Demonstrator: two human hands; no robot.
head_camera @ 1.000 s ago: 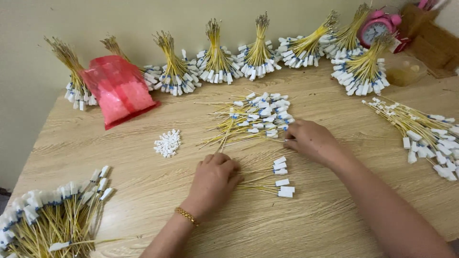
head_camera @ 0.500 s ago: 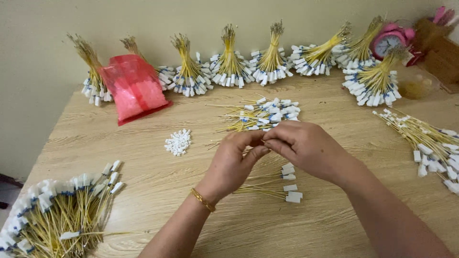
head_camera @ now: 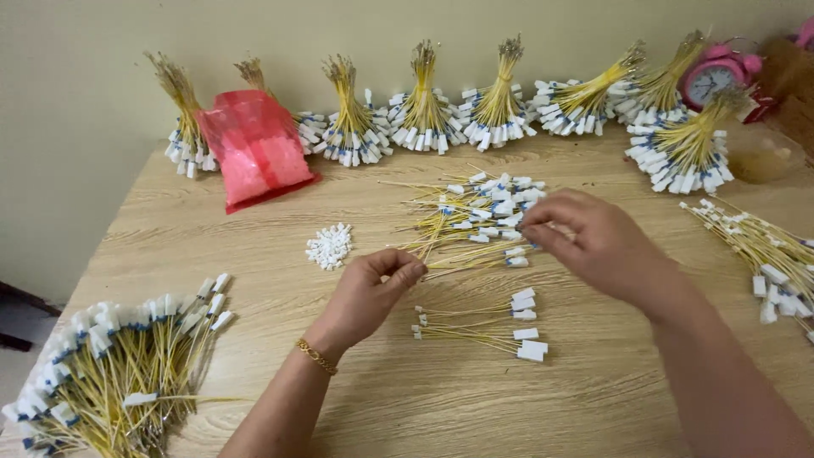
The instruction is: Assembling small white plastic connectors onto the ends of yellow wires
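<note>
My left hand (head_camera: 366, 293) is pinched shut on one end of a thin yellow wire (head_camera: 471, 259), just above the wooden table (head_camera: 254, 280). My right hand (head_camera: 598, 242) pinches the wire's other end, where a white connector sits, over the edge of a loose pile of yellow wires with white and blue connectors (head_camera: 479, 208). The two hands are apart, with the wire stretched between them. A short row of several laid-out wires (head_camera: 487, 326) lies below the hands. A small heap of white caps (head_camera: 329, 246) lies left of my left hand.
Tied bundles of the same wires (head_camera: 424, 119) line the wall at the back. A red plastic bag (head_camera: 253, 153) lies at the back left. A large bundle (head_camera: 110, 373) sits at the near left, another pile (head_camera: 763, 254) at the right. A pink alarm clock (head_camera: 712, 80) stands at the far right.
My hands rose from the table, met above the laid-out wires, then drew apart. The left hand now sits lower left and the right hand upper right with the wire between them.
</note>
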